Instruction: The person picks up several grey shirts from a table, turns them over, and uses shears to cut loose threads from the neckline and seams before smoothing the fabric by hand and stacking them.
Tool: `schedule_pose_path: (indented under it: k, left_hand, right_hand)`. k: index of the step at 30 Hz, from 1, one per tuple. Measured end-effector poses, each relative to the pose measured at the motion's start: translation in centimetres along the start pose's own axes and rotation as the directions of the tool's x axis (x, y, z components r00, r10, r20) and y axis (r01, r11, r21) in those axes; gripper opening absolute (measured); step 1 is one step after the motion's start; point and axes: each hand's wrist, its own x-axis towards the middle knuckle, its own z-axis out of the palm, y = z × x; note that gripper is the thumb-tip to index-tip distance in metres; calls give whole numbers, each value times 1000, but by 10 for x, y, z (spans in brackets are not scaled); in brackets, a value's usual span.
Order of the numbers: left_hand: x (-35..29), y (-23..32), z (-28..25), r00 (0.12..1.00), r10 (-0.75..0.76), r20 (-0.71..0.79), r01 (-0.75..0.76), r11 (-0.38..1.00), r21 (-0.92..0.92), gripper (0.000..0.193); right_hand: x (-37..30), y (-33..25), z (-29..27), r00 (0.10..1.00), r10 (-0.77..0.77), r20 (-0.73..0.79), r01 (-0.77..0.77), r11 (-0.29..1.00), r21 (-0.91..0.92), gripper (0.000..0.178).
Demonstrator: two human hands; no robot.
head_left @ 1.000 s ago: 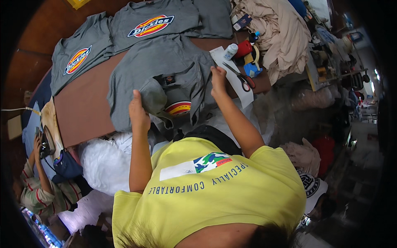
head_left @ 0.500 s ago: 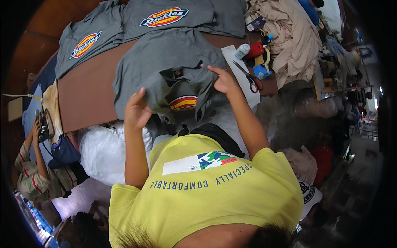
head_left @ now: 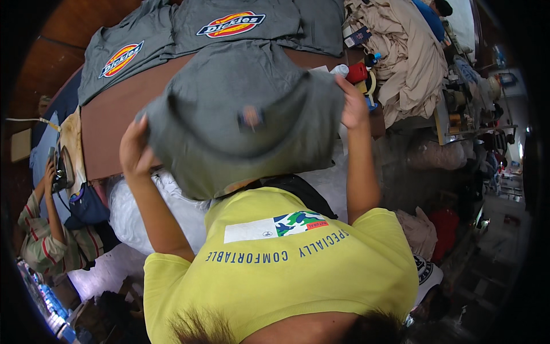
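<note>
Brown table (head_left: 109, 137), partly hidden under garments. Grey T-shirt (head_left: 229, 86) held spread across its near edge, motion-blurred. Left hand (head_left: 136, 148) and right hand (head_left: 352, 106) each grip one side, some fingers lost behind cloth. Neck label (head_left: 251, 118) smeared, unreadable.

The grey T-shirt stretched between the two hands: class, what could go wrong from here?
The grey T-shirt might knock the white bottle close to the right grip. Its near side hangs past the edge of the brown table, so it could slip down if the left grip loosens.
</note>
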Motion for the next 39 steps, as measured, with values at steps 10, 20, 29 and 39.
schedule_pose_path:
  k: [10,20,29,39]
  left_hand:
    - [-27,-174,79,923,273,270,-380,744,550,46]
    - [-41,-179,90,843,221,490,-417,844,337,92]
    - [-35,-129,60,939,55,339,-269,733,625,58]
    - [-31,40,-77,793,258,552,-439,870,224,42]
  right_hand:
    - [-3,189,49,928,-367,64,325,714,-620,50]
    - [-14,198,59,866,-308,395,501,533,-682,78]
    - [-25,145,70,936,-329,128,301,555,-775,57]
    - [-117,-34,63,911,-411,36,368,768,-524,38]
